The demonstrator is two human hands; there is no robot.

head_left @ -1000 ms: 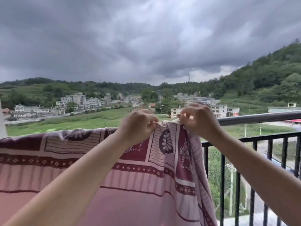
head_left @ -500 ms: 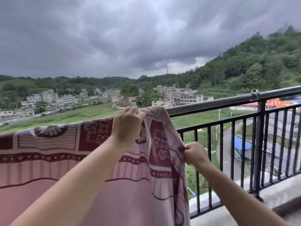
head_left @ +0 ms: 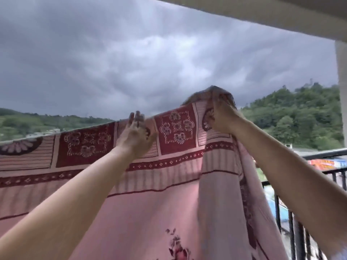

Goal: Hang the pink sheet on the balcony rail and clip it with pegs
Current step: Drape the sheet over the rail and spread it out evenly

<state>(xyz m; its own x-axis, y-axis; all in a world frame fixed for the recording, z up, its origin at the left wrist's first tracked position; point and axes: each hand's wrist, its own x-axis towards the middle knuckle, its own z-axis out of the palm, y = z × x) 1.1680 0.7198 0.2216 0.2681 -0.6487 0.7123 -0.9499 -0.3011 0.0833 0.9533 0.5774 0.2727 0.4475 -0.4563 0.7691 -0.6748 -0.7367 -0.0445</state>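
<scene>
The pink sheet (head_left: 150, 212), with a dark red patterned border, is lifted high in front of me and hides most of the black balcony rail (head_left: 323, 153). My right hand (head_left: 222, 119) is shut on the bunched right end of the sheet's top edge, raised above the skyline. My left hand (head_left: 136, 135) lies against the top edge further left, its fingers stretched out over the hem and not curled around it. The sheet's right part hangs in a long fold under my right hand. No pegs are in view.
Black balusters (head_left: 277, 212) show at the lower right beyond the sheet. A white ceiling edge (head_left: 262, 17) and a white pillar (head_left: 340, 94) bound the top and right. Beyond lie green hills and a grey sky.
My right hand has gone from low beside the sheet's hanging edge up to the top edge and lifted it high. My left hand's fingers have opened out. The view has tilted upward.
</scene>
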